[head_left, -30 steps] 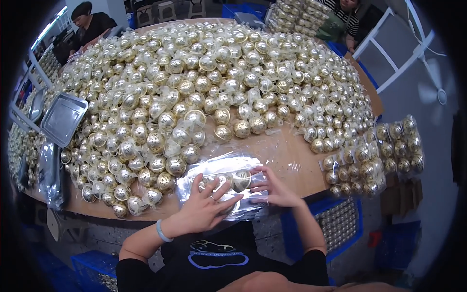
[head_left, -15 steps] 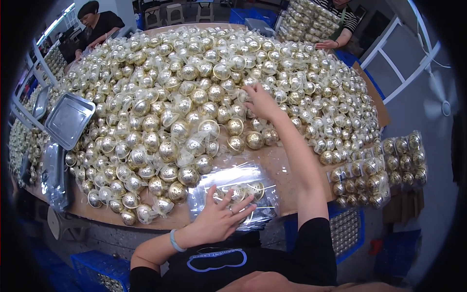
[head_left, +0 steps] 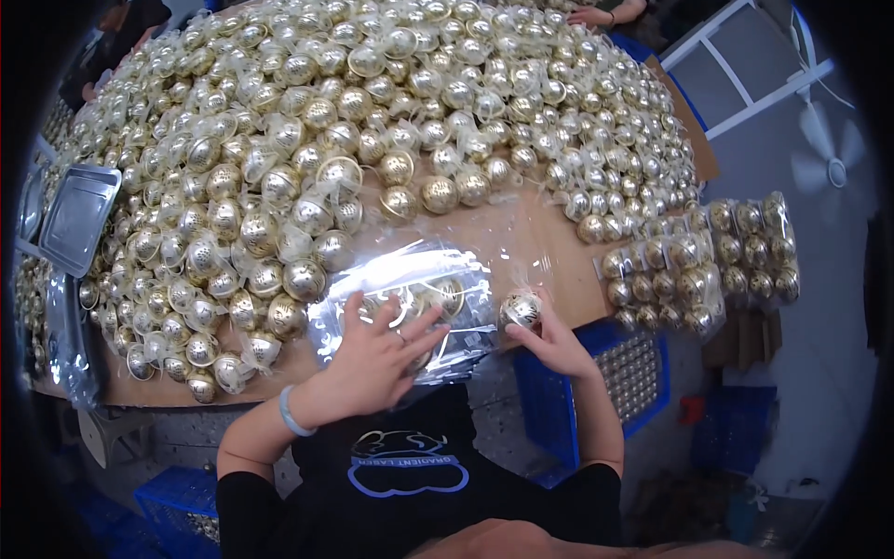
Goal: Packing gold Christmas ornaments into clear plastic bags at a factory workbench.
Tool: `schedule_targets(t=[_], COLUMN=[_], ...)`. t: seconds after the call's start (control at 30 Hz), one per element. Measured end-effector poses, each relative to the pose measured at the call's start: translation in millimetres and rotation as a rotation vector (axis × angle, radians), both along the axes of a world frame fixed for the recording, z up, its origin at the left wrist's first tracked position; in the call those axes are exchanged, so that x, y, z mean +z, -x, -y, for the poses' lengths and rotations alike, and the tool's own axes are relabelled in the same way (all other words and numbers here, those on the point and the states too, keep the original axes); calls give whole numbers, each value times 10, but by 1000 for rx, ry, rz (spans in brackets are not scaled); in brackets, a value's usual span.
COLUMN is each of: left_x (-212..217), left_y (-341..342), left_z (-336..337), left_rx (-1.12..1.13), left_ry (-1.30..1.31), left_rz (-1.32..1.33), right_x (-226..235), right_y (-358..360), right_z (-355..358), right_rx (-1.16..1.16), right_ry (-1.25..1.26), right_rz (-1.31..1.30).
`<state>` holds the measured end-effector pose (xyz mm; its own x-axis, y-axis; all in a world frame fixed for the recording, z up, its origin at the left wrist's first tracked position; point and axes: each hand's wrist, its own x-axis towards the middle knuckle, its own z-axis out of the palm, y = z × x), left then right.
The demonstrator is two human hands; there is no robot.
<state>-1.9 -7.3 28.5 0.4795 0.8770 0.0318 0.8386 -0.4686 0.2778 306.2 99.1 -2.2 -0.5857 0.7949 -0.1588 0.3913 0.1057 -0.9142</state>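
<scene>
My left hand (head_left: 386, 349) lies with fingers spread over a stack of clear plastic bags (head_left: 410, 261) at the table's front edge. Under and beside its fingers, a few gold balls (head_left: 449, 296) show in or on the top bag; I cannot tell which. To the right of the stack, my right hand (head_left: 549, 337) grips one gold ball (head_left: 521, 309) with cut-out patterns and a sheer pale ribbon. A huge pile of similar ribboned balls (head_left: 317, 112) spreads across the table beyond both hands.
Filled clear packs of balls (head_left: 661, 270) stand at the right table edge. A metal tray (head_left: 82, 219) lies at the left. Blue crates (head_left: 596, 387) of balls sit below the front edge. Another person's hand (head_left: 591, 16) is at the far side, and a fan (head_left: 829, 154) stands right.
My right hand has come back from the pile toward me and now holds a ball beside the bags. My left hand stays on the stack. The whole view has shifted downward.
</scene>
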Motion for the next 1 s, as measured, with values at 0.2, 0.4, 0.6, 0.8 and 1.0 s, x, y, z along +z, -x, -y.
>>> schedule_targets(t=[0.2, 0.4, 0.6, 0.8, 1.0], left_x=[89, 46, 62, 4, 55], left_y=[18, 47, 36, 24, -3], left_z=[-138, -116, -114, -92, -68], left_rx=[-34, -27, -12, 18, 83], left_ry=[-43, -30, -6, -80, -22], left_rz=[56, 190, 182, 169, 186], right_x=[28, 157, -26, -140, -33], right_y=[13, 127, -7, 153, 363], right_z=[-121, -361, -279, -76, -61], right_rx=[-178, 237, -62, 190, 247], right_ry=[-637, -145, -144, 403, 248], right_rz=[308, -15, -30, -268, -267])
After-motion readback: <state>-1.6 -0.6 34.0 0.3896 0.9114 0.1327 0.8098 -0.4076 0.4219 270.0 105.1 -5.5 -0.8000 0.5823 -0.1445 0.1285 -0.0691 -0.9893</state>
